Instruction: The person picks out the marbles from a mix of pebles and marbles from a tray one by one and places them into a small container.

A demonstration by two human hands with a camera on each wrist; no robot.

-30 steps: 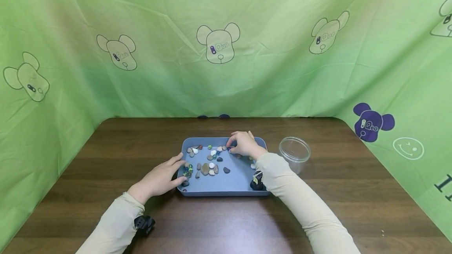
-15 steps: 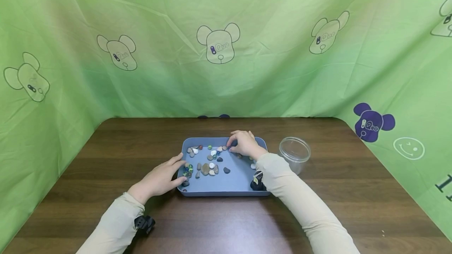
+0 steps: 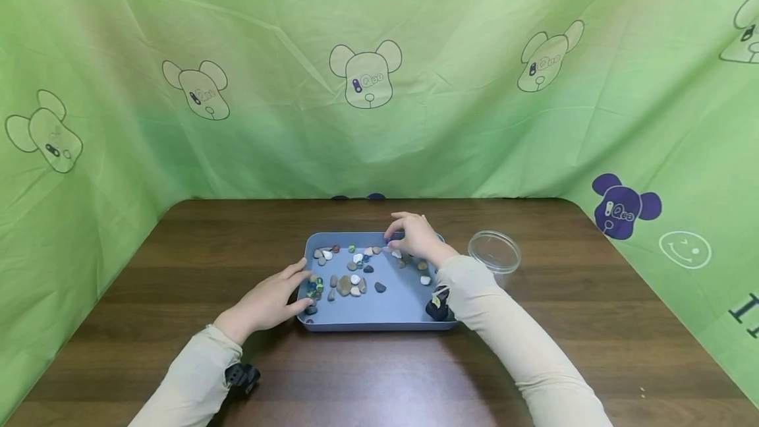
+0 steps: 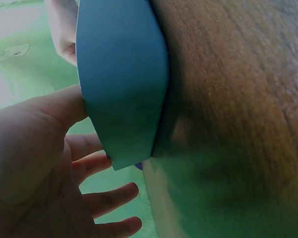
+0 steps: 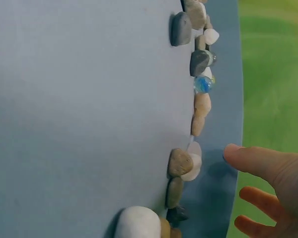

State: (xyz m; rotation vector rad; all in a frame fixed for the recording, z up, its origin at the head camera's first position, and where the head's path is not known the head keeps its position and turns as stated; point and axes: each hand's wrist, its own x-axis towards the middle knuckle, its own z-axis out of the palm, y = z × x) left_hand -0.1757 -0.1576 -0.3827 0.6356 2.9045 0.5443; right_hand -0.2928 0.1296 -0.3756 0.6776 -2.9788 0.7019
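A blue-grey tray (image 3: 379, 325) holds scattered pebbles and glass marbles. My right hand (image 3: 416, 237) is raised over its back right part, thumb and fingertips pinching a small blue marble (image 3: 388, 240). In the right wrist view the thumb (image 5: 253, 159) hides that marble, above a row of pebbles (image 5: 181, 162) along the wall. My left hand (image 3: 269, 296) rests at the tray's left rim, fingers spread and loosely extended, thumb and two fingertips reaching over the edge. Green and blue marbles (image 3: 319, 284) lie beside those fingertips. A larger brown pebble (image 3: 344, 285) sits among smaller ones left of centre.
A clear round jar (image 3: 495, 252) without a lid stands right of the tray, close by the right forearm. The brown wooden table (image 3: 237, 236) extends around both, and a green printed cloth (image 3: 367, 150) hangs behind it.
My right hand has risen slightly and shifted right and back, lifting the blue marble from the tray; more pebbles show beneath it. The left hand has stayed in place.
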